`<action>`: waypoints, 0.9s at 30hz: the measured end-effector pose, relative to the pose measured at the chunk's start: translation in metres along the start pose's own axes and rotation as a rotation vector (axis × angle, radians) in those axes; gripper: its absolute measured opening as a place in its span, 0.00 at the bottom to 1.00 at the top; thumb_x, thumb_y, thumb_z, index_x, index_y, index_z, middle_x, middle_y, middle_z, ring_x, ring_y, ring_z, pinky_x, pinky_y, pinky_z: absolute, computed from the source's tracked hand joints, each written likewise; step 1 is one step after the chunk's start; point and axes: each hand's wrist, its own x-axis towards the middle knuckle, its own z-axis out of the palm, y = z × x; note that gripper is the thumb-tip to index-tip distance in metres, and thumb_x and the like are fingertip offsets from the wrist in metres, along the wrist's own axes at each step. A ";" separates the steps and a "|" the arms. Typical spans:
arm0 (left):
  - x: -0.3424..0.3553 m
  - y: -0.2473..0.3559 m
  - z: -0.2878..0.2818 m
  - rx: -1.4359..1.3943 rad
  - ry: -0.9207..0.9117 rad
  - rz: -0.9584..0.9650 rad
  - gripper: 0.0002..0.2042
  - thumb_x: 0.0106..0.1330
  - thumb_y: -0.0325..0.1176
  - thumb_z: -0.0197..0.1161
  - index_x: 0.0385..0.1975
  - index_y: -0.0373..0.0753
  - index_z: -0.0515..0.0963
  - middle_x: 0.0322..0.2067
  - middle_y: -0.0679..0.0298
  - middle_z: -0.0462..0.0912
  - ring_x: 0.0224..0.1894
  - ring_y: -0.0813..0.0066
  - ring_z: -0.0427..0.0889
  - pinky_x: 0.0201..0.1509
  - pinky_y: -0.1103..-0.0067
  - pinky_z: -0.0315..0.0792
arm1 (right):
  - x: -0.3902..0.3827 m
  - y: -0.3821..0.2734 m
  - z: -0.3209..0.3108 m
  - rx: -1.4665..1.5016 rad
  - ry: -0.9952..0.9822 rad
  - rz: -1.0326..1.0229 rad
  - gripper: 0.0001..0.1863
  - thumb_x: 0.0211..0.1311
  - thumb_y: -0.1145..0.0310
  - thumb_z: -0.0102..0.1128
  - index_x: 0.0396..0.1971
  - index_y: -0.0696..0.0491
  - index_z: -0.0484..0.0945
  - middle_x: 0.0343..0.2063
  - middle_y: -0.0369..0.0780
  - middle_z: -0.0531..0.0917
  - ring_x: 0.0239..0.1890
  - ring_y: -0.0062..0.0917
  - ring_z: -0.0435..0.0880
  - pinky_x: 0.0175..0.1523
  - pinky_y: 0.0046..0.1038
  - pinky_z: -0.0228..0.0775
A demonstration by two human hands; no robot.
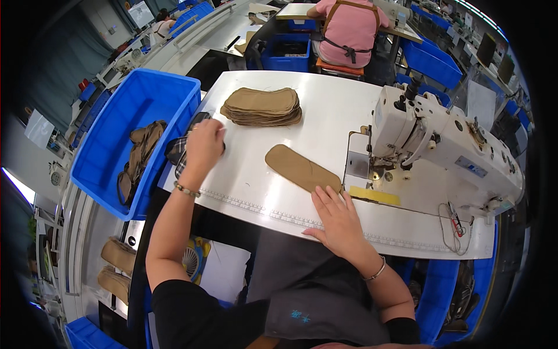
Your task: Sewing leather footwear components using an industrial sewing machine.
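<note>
A long tan fabric piece with rounded ends (302, 167) lies slanted on the white sewing table (250, 168). My right hand (337, 224) rests flat on its near right end, fingers stretched out. At the table's left edge my left hand (203, 145) is over dark and plaid fabric pieces (175, 150). Its fingers are curled together and slightly blurred; what they hold, if anything, I cannot make out. Farther back sits a stack of similar tan pieces (261, 107). To the right of the single piece stands a white sewing machine (442, 134).
A blue bin (136, 93) with dark brown pieces stands against the table's left side. Small thread snips (456, 224) and a cord lie at the right front. A yellow strip (375, 195) is beside the needle plate. A person in pink (350, 35) sits beyond the table.
</note>
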 end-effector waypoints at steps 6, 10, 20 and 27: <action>-0.024 -0.096 0.001 0.137 -0.231 -0.394 0.07 0.64 0.33 0.63 0.36 0.36 0.79 0.32 0.55 0.82 0.41 0.55 0.80 0.44 0.64 0.73 | -0.019 0.026 -0.015 -0.044 -0.004 0.001 0.37 0.53 0.47 0.66 0.56 0.60 0.73 0.59 0.46 0.75 0.64 0.39 0.70 0.70 0.48 0.54; -0.030 -0.095 0.006 0.024 -0.026 -0.244 0.07 0.65 0.34 0.62 0.33 0.37 0.78 0.33 0.54 0.81 0.41 0.52 0.78 0.44 0.61 0.72 | -0.022 0.035 -0.022 -0.017 0.046 0.023 0.33 0.54 0.49 0.67 0.52 0.60 0.77 0.58 0.47 0.76 0.63 0.39 0.71 0.69 0.48 0.55; -0.028 -0.083 0.002 -0.012 -0.199 -0.321 0.08 0.66 0.34 0.61 0.32 0.35 0.77 0.32 0.55 0.81 0.39 0.51 0.78 0.46 0.62 0.70 | -0.024 0.032 -0.023 0.025 0.157 0.040 0.27 0.52 0.58 0.70 0.49 0.59 0.79 0.58 0.48 0.75 0.62 0.44 0.72 0.69 0.48 0.56; -0.027 -0.022 -0.029 -0.191 0.112 -0.058 0.05 0.67 0.28 0.59 0.32 0.33 0.74 0.30 0.52 0.78 0.34 0.52 0.76 0.41 0.66 0.69 | -0.027 0.029 -0.025 0.023 0.217 0.026 0.25 0.52 0.62 0.71 0.48 0.59 0.78 0.56 0.46 0.77 0.61 0.40 0.72 0.67 0.46 0.59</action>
